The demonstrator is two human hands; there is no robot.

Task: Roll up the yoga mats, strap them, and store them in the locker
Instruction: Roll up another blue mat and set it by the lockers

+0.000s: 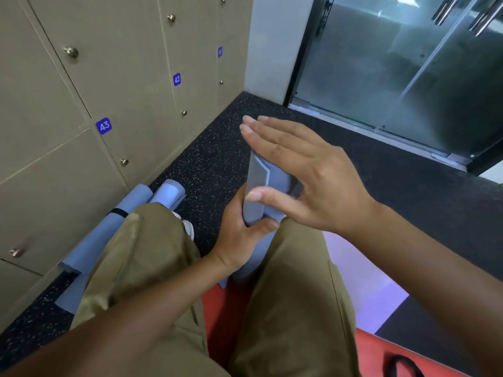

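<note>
A blue-grey rolled yoga mat stands upright between my knees. My left hand grips it around its middle. My right hand lies flat with straight fingers against the roll's upper end. Two more blue rolled mats lie on the floor against the lockers; one carries a black strap. The locker doors in view, numbered 41 to 43, are closed.
I kneel on a red mat, and a pale lilac mat lies flat to my right. A black strap rests on the red mat at the lower right. Dark speckled floor runs to a glass door.
</note>
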